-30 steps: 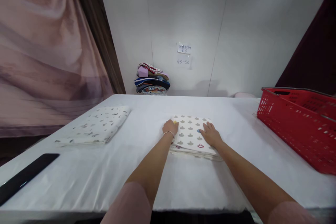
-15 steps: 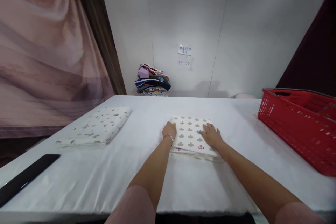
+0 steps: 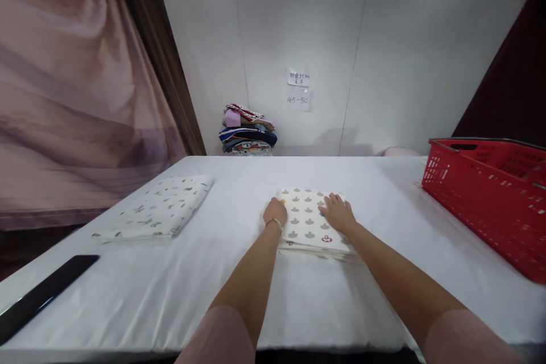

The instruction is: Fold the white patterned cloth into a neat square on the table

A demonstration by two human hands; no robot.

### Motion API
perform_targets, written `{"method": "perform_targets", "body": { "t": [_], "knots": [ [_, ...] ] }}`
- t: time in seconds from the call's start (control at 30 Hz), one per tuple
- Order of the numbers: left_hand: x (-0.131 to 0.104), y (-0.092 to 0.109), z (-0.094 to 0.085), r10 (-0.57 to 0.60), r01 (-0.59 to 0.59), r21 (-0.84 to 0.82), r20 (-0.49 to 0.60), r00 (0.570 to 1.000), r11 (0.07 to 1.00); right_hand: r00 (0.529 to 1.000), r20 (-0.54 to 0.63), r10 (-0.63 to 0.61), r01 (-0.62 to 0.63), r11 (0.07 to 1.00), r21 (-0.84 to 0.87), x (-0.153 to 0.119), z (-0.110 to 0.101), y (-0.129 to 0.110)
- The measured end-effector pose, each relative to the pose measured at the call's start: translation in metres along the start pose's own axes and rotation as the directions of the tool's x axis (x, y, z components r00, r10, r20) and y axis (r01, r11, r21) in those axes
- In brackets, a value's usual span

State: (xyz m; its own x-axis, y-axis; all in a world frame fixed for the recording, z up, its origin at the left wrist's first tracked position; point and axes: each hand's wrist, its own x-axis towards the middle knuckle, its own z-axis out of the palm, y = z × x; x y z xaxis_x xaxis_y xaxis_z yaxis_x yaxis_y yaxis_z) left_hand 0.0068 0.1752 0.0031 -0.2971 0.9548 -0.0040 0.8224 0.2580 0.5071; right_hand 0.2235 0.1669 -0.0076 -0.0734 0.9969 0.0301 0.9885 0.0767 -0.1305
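1. The folded cloth point(image 3: 307, 216), white with grey mushroom-like prints, lies flat on the white-covered bench point(image 3: 213, 278), straight ahead of the person, with 1 hand at each side. The step in hand looks like steadying and evening out this folded piece.

2. The left hand point(image 3: 275, 212) is at the cloth's left edge, its fingers curled in – whether they pinch the layers or only press against them, I cannot tell. A good hold here would keep that edge straight without bunching it.

3. The right hand point(image 3: 338, 212) lies palm down over the right part of the cloth, its fingers spread and gripping nothing. Light, even pressure outward should flatten the top layer; pressing hard would probably drag it off the layers below.

4. Watch the near edge: several layers show there and do not quite line up. Squaring them calls for small nudges with both hands together, as 1 hand alone could skew the fold.

5. Keep sideways movement modest – the bench cover has wrinkles that could catch the bottom layer. The other folded cloth point(image 3: 160, 207) is well apart on the left, so there is elbow room.
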Motion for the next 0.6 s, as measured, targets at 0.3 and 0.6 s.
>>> {"method": "perform_targets", "body": {
  "t": [0.3, 0.6],
  "knots": [
    [0.001, -0.002, 0.000, -0.001, 0.001, -0.025, 0.006, 1.000, 1.000, 0.993, 0.051, -0.106, 0.104, 0.994, 0.038, -0.019, 0.002, -0.016],
    [-0.029, -0.015, -0.016, 0.208, -0.206, -0.044, 0.030, 0.978, 0.978, 0.994, 0.049, -0.096, 0.094, 0.995, 0.044, -0.024, -0.002, -0.018]
  ]
}}
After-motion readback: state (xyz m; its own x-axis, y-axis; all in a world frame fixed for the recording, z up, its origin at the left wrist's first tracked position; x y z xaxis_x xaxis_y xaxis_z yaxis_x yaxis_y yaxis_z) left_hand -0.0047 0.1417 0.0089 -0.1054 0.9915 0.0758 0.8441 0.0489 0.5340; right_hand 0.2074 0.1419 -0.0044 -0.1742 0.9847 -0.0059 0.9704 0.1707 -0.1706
